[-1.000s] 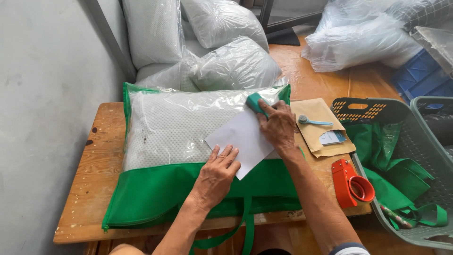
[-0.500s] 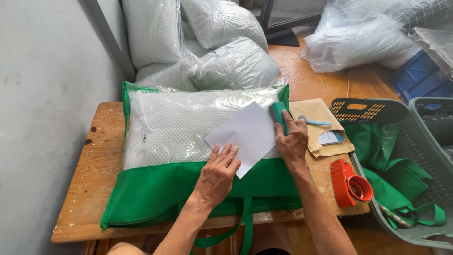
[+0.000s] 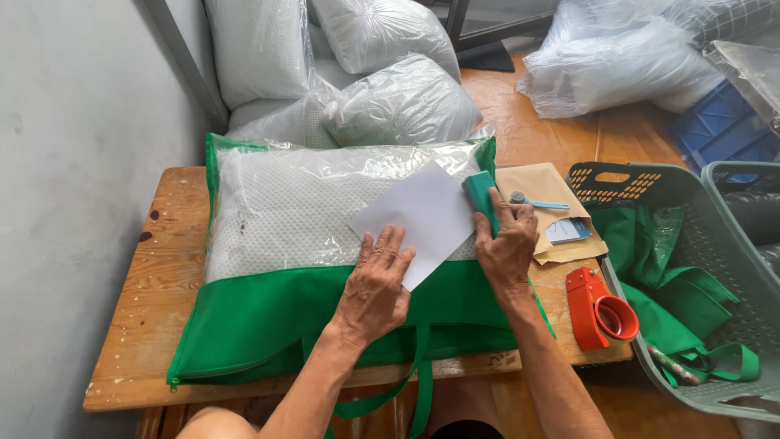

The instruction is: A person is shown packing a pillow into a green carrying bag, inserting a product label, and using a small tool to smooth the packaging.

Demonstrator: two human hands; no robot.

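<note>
Pressing flat with fingers spread, the left hand pins the white sheet onto the bagged pillow on the table. Right hand is clamped on a teal squeegee touching the sheet's right edge.

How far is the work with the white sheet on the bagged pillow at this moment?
Done: the pillow sits inside the green bag with a clear front, and the white sheet lies flat on it. In hand: the left hand presses the sheet's lower corner, and the right hand holds a teal block at its right edge. Left: whether the sheet is fixed cannot be told; the red tape dispenser lies untouched.
</note>
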